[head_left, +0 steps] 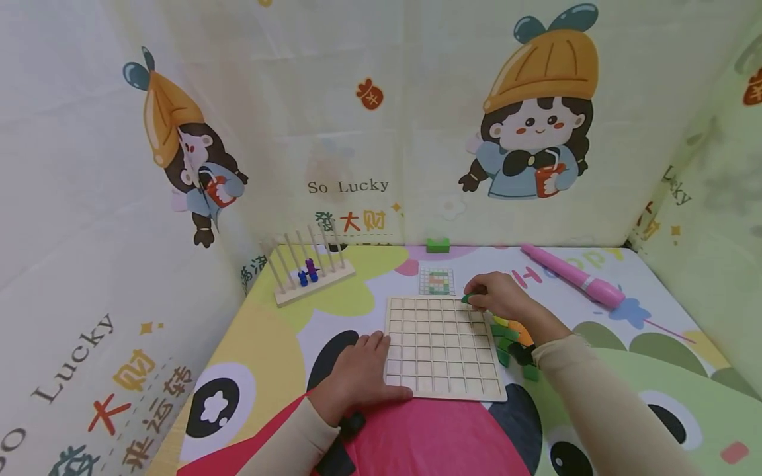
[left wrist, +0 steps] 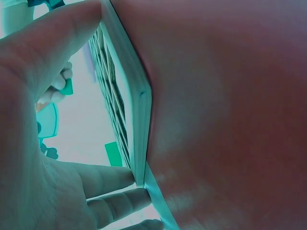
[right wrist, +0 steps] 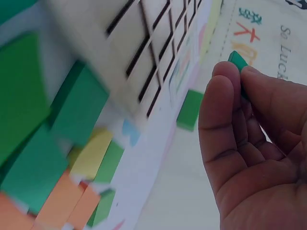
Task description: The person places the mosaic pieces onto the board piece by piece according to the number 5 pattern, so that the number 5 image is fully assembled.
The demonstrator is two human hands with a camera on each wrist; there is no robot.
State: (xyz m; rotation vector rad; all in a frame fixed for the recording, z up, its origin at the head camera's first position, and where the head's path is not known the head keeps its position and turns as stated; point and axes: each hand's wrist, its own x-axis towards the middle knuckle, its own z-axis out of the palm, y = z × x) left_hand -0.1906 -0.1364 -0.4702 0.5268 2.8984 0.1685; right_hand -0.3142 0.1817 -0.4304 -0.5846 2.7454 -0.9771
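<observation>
A pale wooden board (head_left: 443,347) with a grid of square cells lies flat on the table. My left hand (head_left: 364,370) rests at its near left corner, fingertips against the left edge and thumb along the near edge. The fingers (left wrist: 108,181) look fairly straight in the left wrist view. Over the board's far right corner, my right hand (head_left: 500,294) pinches a small green block (right wrist: 235,58) between thumb and fingertips. Loose green, yellow and orange blocks (head_left: 503,334) are heaped along the board's right side, partly hidden by the right wrist.
Behind the board lies a small gridded card (head_left: 436,281) with a coloured pattern. A green block (head_left: 437,245) stands near the back wall. A wooden peg rack (head_left: 315,284) with blue and purple pieces is at back left. A pink stick-shaped object (head_left: 571,274) lies at back right.
</observation>
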